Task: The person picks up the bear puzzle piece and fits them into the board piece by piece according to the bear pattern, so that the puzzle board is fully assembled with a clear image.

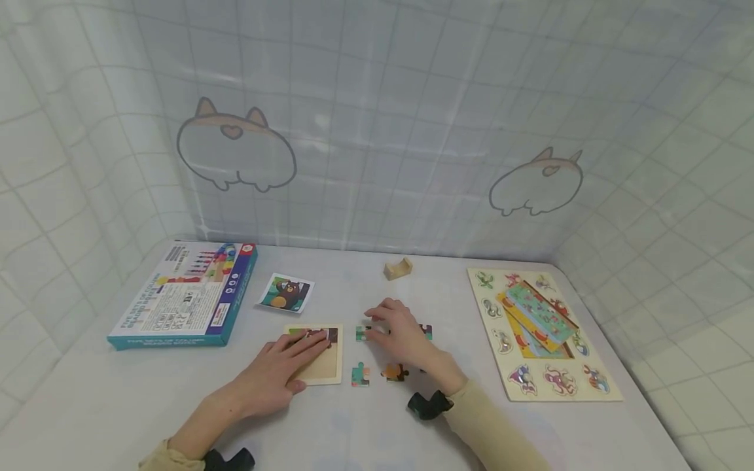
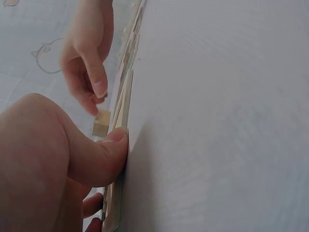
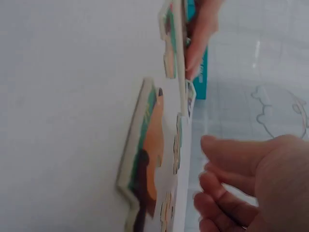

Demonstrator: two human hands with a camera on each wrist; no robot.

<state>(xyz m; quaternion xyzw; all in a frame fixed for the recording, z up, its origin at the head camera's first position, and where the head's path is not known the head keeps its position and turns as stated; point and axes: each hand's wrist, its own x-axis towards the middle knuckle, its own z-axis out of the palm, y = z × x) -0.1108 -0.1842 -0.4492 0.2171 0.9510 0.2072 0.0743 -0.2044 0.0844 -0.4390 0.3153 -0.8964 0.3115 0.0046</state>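
My left hand (image 1: pixel 272 374) rests with extended fingers on a small wooden puzzle tray (image 1: pixel 326 368). Its fingers lie over a dark and green piece in the tray's upper part, while the thumb (image 2: pixel 113 152) touches the near edge. To the right, my right hand (image 1: pixel 405 335) hovers over loose jigsaw pieces, fingers loosely bent and nothing between them. A teal piece (image 1: pixel 360 333) lies by its fingertips. Nearer to me are a teal and peach piece (image 1: pixel 360 375) and an orange-brown bear piece (image 1: pixel 393 373). A dark piece (image 1: pixel 427 331) shows behind the hand, which partly hides others.
A bear picture card (image 1: pixel 287 293) lies beyond the tray. At left is a flat toy box (image 1: pixel 177 297); a small notched wooden block (image 1: pixel 398 269) stands at the back. On the right, colourful cards (image 1: pixel 538 314) lie on a wooden animal puzzle board (image 1: pixel 538 373).
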